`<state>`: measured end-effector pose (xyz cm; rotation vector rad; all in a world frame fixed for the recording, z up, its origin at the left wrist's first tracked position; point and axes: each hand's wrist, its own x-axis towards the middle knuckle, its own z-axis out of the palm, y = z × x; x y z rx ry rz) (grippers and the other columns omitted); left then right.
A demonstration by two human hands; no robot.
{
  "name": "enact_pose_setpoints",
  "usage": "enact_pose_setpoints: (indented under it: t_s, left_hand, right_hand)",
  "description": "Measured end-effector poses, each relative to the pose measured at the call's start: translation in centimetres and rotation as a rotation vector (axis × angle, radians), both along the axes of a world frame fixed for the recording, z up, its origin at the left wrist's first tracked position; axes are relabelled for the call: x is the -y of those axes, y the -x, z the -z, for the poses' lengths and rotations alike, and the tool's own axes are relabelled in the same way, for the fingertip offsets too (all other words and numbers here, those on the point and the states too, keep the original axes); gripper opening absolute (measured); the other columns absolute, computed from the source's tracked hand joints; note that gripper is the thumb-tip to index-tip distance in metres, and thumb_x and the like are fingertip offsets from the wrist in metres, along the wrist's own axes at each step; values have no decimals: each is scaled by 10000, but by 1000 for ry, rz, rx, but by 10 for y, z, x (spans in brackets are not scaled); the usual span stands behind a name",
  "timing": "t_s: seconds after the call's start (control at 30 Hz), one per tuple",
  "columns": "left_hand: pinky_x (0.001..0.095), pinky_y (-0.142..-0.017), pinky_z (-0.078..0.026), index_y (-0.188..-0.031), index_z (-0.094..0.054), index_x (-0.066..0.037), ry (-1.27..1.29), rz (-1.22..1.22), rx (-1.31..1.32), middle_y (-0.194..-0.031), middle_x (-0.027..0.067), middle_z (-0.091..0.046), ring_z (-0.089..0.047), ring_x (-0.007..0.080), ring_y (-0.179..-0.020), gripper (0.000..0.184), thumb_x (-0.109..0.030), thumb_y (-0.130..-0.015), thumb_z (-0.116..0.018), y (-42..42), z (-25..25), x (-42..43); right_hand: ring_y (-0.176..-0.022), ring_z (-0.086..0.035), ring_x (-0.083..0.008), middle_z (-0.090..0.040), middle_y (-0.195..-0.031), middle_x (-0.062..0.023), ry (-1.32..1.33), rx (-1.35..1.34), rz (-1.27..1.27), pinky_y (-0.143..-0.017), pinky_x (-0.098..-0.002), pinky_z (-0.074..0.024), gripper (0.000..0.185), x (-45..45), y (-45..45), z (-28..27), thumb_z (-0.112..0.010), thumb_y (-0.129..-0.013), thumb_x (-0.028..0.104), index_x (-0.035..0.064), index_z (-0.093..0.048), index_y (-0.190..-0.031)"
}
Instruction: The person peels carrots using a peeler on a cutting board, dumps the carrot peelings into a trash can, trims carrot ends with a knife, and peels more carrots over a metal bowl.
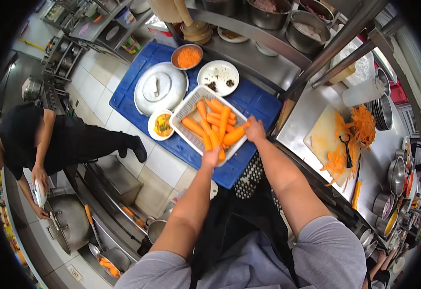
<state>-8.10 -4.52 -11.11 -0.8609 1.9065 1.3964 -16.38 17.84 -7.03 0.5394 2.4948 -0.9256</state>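
Note:
Peeled carrots [214,124] lie piled in a white plastic basket [184,103] on a blue surface. My left hand [212,157] is closed at the basket's near left side, close against the carrot ends; its fingertips are partly hidden. Around the rim on the right side, my right hand [255,130] is closed, beside the thick end of a carrot. Just left of the basket sits a white bowl [161,125] of cut colourful vegetables. Beyond it are a round metal lid [160,88], a bowl of grated carrot [187,57] and a white plate [218,78] with dark scraps.
To the right, a cutting board [324,139] holds carrot peelings [363,126], a black peeler [348,150] and an orange-handled knife [356,192] beside it. Metal pots [309,32] stand on the shelf ahead. At left, a co-worker [42,139] leans over a large pot [71,226].

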Motion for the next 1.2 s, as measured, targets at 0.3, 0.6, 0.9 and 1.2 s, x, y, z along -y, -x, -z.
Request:
enact_pose_setpoints:
  t_s: [0.3, 0.6, 0.9, 1.2]
  left_hand:
    - [389, -573, -510, -1130, -653, -2, -117, -161, -134, -946, 106, -655, -626, 226, -765, 563, -490, -850, -648, -12, -10, 7]
    - [448, -826, -546, -1345, -506, -45, -476, -380, -229, -1175, 114, -629, -625, 269, -1028, 568, -426, -935, -601, 10, -108, 1]
    - [388, -718, -542, -1130, -543, -22, -640, -127, -1222, -926, 115, -626, -638, 237, -803, 384, -371, -972, -566, 214, -411, 81]
    - [379, -525, -495, -1158, -553, -64, -465, -257, -1203, -896, 107, -612, -602, 228, -673, 426, -429, -944, -605, 315, -563, 121]
  right_hand:
    - [-952, -635, -419, -652, -966, -217, 108, -240, 4, -832, -483, -509, 114, 7, -31, 28, -618, -838, 119, 78, -602, -943]
    - [-1063, -610, -393, -632, -1102, -211, 85, -247, -45, -939, -441, -488, 262, 1, -58, -20, -715, -832, 158, 60, -601, -1046]
    - [-1235, -576, -347, -593, -1332, -214, 99, 23, -353, -1039, -397, -457, 595, -15, -56, -31, -711, -857, 202, 103, -492, -1402]
    - [-1251, -542, -419, -530, -1365, -298, 215, -46, -316, -1056, -420, -446, 867, -35, -93, 0, -750, -826, 167, 80, -257, -1534]
